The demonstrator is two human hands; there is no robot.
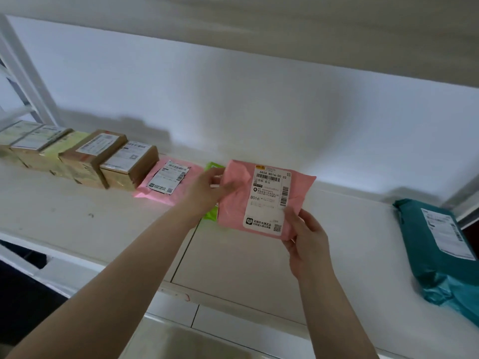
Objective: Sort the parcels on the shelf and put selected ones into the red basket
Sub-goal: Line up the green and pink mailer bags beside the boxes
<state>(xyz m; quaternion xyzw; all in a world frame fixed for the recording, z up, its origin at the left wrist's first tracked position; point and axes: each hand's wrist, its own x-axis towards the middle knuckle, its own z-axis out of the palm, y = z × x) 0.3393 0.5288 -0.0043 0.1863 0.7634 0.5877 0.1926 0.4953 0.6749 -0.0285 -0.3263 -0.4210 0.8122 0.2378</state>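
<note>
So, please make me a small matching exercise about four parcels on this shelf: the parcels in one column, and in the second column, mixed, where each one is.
Column 1
1. pink parcel marked B016
2. teal parcel
3. second pink parcel
4. green parcel

Column 2
a. flat on the shelf beside the cardboard boxes
b. held up by the left hand and the right hand
c. mostly hidden behind the held parcel
d. far right of the shelf

Pairs: 1-b, 2-d, 3-a, 4-c
</note>
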